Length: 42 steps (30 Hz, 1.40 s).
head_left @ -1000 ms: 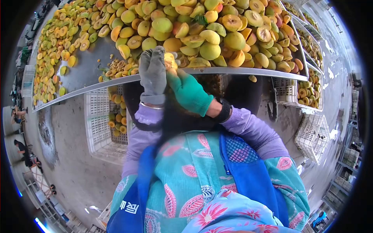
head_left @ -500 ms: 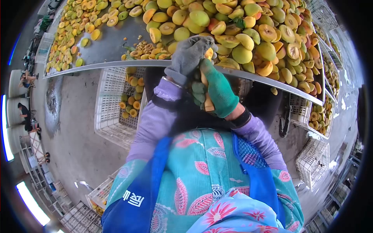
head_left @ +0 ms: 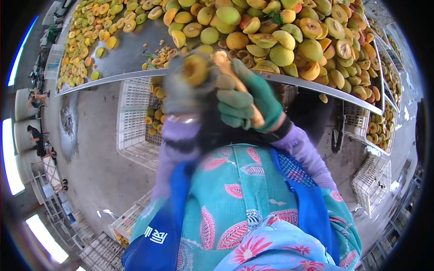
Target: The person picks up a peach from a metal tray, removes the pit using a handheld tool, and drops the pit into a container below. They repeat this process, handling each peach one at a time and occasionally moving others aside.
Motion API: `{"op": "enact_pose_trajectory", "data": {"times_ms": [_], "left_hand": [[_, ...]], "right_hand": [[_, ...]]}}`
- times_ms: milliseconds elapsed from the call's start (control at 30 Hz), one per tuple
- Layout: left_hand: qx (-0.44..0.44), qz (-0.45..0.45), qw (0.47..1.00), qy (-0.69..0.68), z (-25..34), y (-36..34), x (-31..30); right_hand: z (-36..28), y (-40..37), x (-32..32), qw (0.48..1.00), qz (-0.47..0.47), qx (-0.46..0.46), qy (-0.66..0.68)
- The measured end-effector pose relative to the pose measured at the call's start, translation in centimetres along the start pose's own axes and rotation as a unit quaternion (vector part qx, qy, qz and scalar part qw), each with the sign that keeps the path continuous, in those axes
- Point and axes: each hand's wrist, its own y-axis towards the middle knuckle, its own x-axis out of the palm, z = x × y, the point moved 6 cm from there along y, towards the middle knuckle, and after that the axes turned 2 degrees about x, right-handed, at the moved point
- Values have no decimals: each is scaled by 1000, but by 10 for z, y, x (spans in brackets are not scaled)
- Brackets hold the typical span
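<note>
My right hand (head_left: 246,97), in a green glove, is wrapped round a wooden-handled tool (head_left: 239,85) that slants up to the left, its tip near the table edge. Smeared by motion, my left hand (head_left: 185,90) in a grey glove holds a hollowed fruit half (head_left: 195,70), cut side up. The two hands are apart, over the front rim of the metal table. Cut fruit halves (head_left: 282,45) are heaped just beyond them, and a small pile of pits (head_left: 163,56) lies beyond my left hand.
A white crate (head_left: 135,122) with fruit halves stands below the table at the left. On the right are another crate of fruit (head_left: 379,131) and a white crate (head_left: 372,183) on the floor. The table's metal rim (head_left: 117,77) runs across in front. People sit far left.
My left hand has moved left, away from my right hand, and the hollowed fruit half now shows in it. My right hand has turned, so more of the tool is visible.
</note>
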Motion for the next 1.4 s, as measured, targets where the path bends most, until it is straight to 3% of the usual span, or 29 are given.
{"op": "enact_pose_trajectory", "data": {"times_ms": [67, 100, 133, 233, 333, 367, 433, 467, 533, 567, 633, 667, 733, 767, 833, 900, 967, 1033, 1100, 1133, 1200, 1267, 1300, 1367, 1400], "left_hand": [[139, -1, 967, 214, 56, -16, -44], [197, 59, 803, 559, 93, -7, -48], [224, 114, 518, 817, 113, -2, -42], [464, -28, 308, 830, 114, 40, 26], [304, -217, 271, 887, 74, 147, -11], [265, -191, 323, 888, 83, 150, -2], [173, -134, 420, 881, 100, 135, 13], [255, -174, 354, 883, 99, 125, 14], [404, -245, 211, 856, 95, 93, 5], [327, -258, 401, 816, 94, 75, 10], [141, -247, 723, 630, 65, 32, 38], [180, -242, 746, 593, 54, 20, 48], [255, -235, 785, 513, 42, 5, 63], [277, -253, 753, 540, 40, 10, 66], [295, -234, 767, 520, 31, 7, 68], [344, -211, 740, 538, 24, 4, 74], [424, -179, 664, 590, 18, 6, 70], [340, -165, 788, 486, 12, 20, 60], [298, -150, 838, 433, 10, 23, 53], [302, -146, 835, 436, 10, 22, 51], [383, -143, 765, 497, 14, 11, 60], [519, -139, 602, 591, 16, -10, 77], [434, -149, 705, 541, 14, 1, 69], [240, -158, 866, 410, 3, 29, 47], [319, -179, 792, 489, 6, 29, 49]], "right_hand": [[-10, -24, -7, 999, 36, 1, -31], [-16, -34, -28, 990, 133, 0, -48], [-15, -44, -48, 970, 234, 4, -58], [2, -34, -54, 957, 282, 58, -22], [-9, -33, -35, 918, 366, -16, -154], [-12, -35, -35, 920, 362, -34, -147], [-30, -37, -33, 858, 399, -92, -310], [-36, -36, -32, 818, 412, -115, -385], [-51, -18, -26, 665, 399, -200, -599], [-54, -8, -19, 567, 379, -235, -692], [-54, 8, -4, 469, 355, -217, -779], [-55, 12, 2, 415, 343, -208, -817], [-58, 11, -8, 420, 348, -187, -817], [-61, 8, -11, 430, 362, -196, -803], [-62, 1, -14, 462, 387, -207, -771], [-59, -3, -18, 508, 405, -208, -731], [-54, -5, -22, 504, 416, -231, -721], [-48, -6, -22, 505, 423, -243, -712], [-43, -5, -14, 512, 430, -245, -702], [-41, -3, -17, 531, 425, -246, -690], [-37, -2, -25, 567, 417, -250, -665], [-35, -4, -29, 576, 421, -223, -664], [-34, -5, -28, 581, 423, -210, -663], [-39, -10, -22, 638, 408, -166, -631], [-39, -12, -20, 666, 400, -143, -613]]}}
